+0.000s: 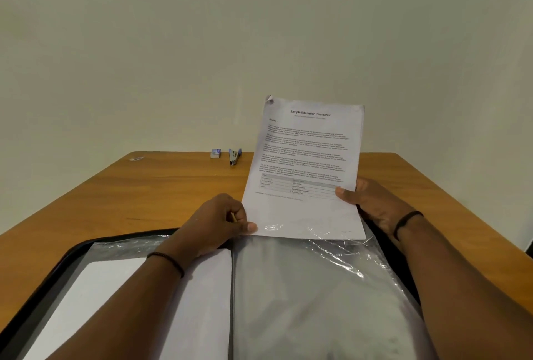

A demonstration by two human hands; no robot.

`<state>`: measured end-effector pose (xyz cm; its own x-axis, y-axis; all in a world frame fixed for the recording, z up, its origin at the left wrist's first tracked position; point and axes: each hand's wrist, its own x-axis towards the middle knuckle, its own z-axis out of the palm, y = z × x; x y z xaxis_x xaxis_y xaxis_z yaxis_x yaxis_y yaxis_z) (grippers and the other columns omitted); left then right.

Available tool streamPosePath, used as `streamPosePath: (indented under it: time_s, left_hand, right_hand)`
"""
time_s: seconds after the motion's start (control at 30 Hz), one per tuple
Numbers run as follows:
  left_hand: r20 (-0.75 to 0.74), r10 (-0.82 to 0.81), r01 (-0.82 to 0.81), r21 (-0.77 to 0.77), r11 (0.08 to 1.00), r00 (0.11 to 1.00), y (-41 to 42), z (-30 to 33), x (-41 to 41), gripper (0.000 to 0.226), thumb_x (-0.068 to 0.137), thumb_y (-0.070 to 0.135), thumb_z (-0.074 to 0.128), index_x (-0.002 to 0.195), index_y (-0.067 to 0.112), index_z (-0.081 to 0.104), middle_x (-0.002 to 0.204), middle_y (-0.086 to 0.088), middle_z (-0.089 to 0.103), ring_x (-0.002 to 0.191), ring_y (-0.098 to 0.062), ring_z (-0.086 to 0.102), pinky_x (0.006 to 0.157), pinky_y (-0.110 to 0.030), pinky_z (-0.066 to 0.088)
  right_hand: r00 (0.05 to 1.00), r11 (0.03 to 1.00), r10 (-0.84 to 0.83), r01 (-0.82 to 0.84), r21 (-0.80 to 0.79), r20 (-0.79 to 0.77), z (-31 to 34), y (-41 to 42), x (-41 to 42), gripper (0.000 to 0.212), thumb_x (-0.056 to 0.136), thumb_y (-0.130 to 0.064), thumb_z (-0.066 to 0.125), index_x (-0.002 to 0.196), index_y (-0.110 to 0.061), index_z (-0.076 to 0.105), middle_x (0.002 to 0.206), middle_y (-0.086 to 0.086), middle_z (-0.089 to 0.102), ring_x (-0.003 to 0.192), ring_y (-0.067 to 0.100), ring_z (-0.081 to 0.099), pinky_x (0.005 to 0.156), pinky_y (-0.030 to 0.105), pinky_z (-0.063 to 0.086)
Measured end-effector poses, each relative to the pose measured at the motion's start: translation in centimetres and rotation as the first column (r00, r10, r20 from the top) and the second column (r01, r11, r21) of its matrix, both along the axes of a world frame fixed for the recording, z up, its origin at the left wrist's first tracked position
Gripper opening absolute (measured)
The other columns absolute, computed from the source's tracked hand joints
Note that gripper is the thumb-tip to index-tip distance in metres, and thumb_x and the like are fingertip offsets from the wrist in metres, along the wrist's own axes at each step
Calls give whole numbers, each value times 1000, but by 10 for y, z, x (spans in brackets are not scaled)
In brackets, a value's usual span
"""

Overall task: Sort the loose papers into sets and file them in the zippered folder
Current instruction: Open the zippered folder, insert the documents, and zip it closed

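So the stapled set of papers [305, 163] is headed "Sample Education Transcript", with "Section 1" under it; the body text is too small to read. It's held upright, long axis running up from the open zippered folder [86, 247], top edge leaning away, staple in the top left corner. Left hand [219, 224] pinches the bottom left corner, right hand [366, 201] grips the right edge. The bottom edge sits in a clear plastic sleeve [331, 273]. A stapler [234, 156] and staple box [215, 153] are near the table's [144, 186] far edge. The folder's near side is cut off.

Matt white paper sheet [305, 163], glossy crinkled clear plastic sleeve [331, 267] (catching glare), smooth wood-look table [144, 186], metal stapler [234, 156]
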<state>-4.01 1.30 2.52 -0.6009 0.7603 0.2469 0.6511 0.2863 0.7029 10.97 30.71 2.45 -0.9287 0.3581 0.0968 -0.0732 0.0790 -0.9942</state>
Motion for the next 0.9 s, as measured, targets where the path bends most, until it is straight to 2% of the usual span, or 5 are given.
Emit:
streamPosePath:
  time_s: [0.17, 0.33, 0.5, 0.67, 0.9]
  left_hand:
    - [27, 18, -16, -65, 998, 999, -2, -2, -3, 35, 81, 29, 80, 57, 22, 55, 76, 9, 58, 60, 0, 52, 61, -16, 42]
    - [-51, 79, -86, -166, 982, 996, -7, 4, -9, 23, 81, 39, 79, 70, 24, 66, 84, 4, 66, 71, -11, 62, 75, -34, 51]
    - [-5, 140, -140, -129, 982, 990, -6, 3, -11, 31, 84, 41, 75, 62, 22, 63, 79, 7, 65, 65, -5, 59, 66, -28, 48]
    - [286, 281, -295, 6, 955, 916, 18, 16, -12, 26, 91, 30, 69, 91, 4, 64, 76, -7, 70, 59, -18, 62, 57, -26, 53]
    - [343, 324, -326, -54, 944, 882, 33, 10, -16, 28, 87, 11, 71, 66, 8, 54, 62, -6, 55, 55, -17, 49, 52, -22, 42]
  right_hand:
    - [1000, 1000, 15, -15, 8, -13, 1, -1, 0, 98, 44, -52, 93, 127, -8, 62, 124, 6, 68, 114, 24, 65, 100, 39, 50]
    - [1000, 1000, 2, -2, 10, -10, 0, -1, 0, 59, 76, -32, 81, 127, -8, 62, 124, 6, 68, 114, 24, 65, 105, 45, 46]
    - [1000, 999, -8, 8, 34, -7, 0, -2, -1, 53, 77, -29, 76, 125, -11, 63, 122, 3, 69, 113, 22, 66, 105, 45, 46]
    - [999, 994, -26, 21, 106, 48, 2, 0, -2, 34, 91, -14, 65, 125, -12, 64, 123, 2, 69, 111, 18, 66, 103, 39, 47]
    - [996, 991, -10, -2, 134, 91, 5, -3, -2, 34, 92, -15, 65, 125, -9, 64, 122, 5, 69, 112, 21, 66, 101, 39, 49]
